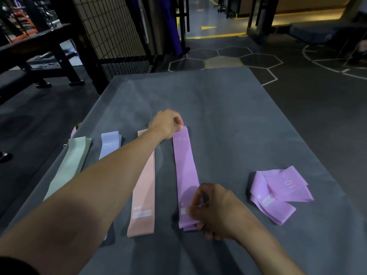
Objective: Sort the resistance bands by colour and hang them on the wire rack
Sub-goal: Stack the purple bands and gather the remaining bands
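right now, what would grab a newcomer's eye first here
Two bare hands stretch a purple band flat on the grey mat: the left hand pinches its far end, the right hand its near end. Left of it lie pink, blue and green bands in a row, and a crumpled purple pile sits to the right.
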`<state>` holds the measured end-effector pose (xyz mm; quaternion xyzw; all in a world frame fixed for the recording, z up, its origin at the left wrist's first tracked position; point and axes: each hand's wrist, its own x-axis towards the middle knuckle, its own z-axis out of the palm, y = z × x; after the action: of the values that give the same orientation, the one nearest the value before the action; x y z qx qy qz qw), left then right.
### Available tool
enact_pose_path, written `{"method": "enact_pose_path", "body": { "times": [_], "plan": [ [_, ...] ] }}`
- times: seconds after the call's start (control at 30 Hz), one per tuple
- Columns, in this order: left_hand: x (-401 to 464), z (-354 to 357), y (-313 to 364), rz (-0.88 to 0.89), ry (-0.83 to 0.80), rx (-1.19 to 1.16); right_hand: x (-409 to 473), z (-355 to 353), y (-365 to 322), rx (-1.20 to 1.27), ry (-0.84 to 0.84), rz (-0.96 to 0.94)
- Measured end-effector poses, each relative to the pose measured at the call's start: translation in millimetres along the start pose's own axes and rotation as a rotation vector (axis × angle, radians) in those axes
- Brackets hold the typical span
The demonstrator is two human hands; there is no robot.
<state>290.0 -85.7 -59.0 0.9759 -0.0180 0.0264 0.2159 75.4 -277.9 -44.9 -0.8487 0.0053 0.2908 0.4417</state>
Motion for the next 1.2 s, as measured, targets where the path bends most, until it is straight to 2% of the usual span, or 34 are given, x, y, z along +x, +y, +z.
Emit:
{"method": "enact_pose_path", "body": {
  "times": [0.57,0.93,1.07,1.2],
  "plan": [
    [-3,-1,2,0.043,-0.007,0.100,-4,-5,-1,-0.087,-0.036,0.002],
    [-11,0,10,0.128,0.024,0.336,-15,-23,-4,-0.078,-0.068,-0.063],
    [-22,-6,25,0.219,0.113,0.302,-17,-37,-1,-0.038,-0.015,-0.067],
    [-47,-12,57,0.453,0.113,0.109,-17,-63,8,0.017,0.144,-0.051]
  ]
}}
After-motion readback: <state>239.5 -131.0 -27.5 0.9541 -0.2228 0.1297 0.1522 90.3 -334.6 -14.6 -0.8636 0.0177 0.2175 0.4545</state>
